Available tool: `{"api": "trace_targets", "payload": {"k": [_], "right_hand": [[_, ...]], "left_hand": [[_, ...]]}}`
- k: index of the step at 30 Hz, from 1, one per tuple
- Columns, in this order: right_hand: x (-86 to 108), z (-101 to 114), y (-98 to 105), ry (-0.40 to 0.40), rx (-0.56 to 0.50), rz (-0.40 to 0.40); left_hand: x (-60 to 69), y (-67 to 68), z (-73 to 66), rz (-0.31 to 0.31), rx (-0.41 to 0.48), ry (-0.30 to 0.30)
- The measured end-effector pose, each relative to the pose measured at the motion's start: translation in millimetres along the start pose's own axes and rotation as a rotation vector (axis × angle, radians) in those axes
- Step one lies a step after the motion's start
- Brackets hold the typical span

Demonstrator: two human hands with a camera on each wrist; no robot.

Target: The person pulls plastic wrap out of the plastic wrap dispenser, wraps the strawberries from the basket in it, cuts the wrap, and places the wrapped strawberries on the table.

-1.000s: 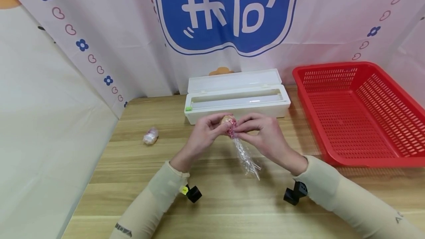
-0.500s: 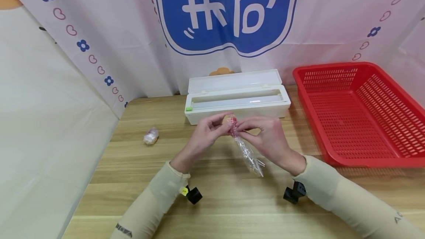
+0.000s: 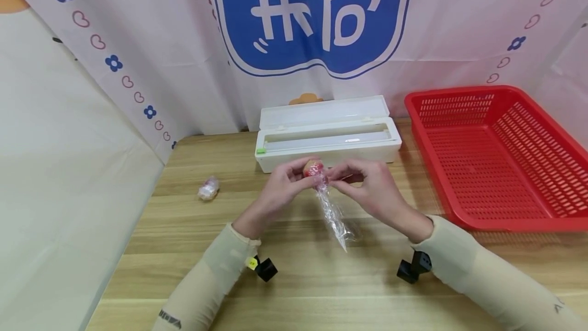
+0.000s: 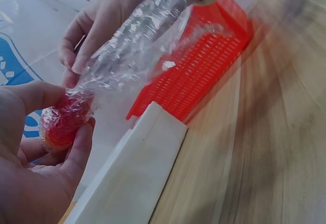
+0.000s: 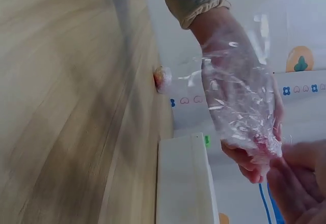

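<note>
A small round red-and-tan item (image 3: 314, 167) (image 4: 63, 124), wrapped in clear cling film, sits in my left hand (image 3: 286, 184), whose thumb and fingers grip it. Its exact kind is hard to tell under the film. From its near side a long, twisted tail of cling film (image 3: 332, 213) (image 5: 237, 96) hangs toward me over the table. My right hand (image 3: 374, 188) pinches the film at the neck, right against the item, with thumb and fingertips. Further left lies another film-wrapped lump (image 3: 209, 188), apart from both hands.
Behind the hands stands a white cling film dispenser (image 3: 331, 157) with its lid raised. A red perforated basket (image 3: 510, 225) is at the right. The wooden table (image 3: 321, 295) ends against a printed white curtain (image 3: 184, 65).
The film tail has swung left and hangs straighter. The wrapped item has turned in the left fingers, showing more red. Right fingers have shifted slightly at the neck.
</note>
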State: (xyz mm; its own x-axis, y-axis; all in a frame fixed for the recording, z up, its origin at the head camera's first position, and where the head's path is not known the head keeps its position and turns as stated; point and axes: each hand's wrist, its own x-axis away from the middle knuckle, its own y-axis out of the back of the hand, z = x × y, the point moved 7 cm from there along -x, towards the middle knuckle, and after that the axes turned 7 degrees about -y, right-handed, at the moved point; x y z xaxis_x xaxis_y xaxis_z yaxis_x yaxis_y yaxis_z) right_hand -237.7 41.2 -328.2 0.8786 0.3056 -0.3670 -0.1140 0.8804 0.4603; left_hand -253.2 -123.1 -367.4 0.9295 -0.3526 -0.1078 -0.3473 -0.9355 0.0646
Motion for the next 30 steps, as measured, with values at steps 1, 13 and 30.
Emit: {"api": "trace_targets", "payload": {"k": [1, 13, 30], "right_hand": [[0.6, -0.5, 1.7, -0.02, 0.013, -0.008], [9.2, -17.2, -11.7, -0.144, 0.024, 0.172], [20.9, 25.2, -10.6, 0.46, 0.082, 0.057]], "left_hand": [[0.5, 0.9, -1.2, -0.001, 0.011, -0.009], [1.9, 3.3, -10.5, 0.063, 0.197, -0.07], [-0.3, -1.9, -5.2, 0.073, 0.088, -0.072]]}}
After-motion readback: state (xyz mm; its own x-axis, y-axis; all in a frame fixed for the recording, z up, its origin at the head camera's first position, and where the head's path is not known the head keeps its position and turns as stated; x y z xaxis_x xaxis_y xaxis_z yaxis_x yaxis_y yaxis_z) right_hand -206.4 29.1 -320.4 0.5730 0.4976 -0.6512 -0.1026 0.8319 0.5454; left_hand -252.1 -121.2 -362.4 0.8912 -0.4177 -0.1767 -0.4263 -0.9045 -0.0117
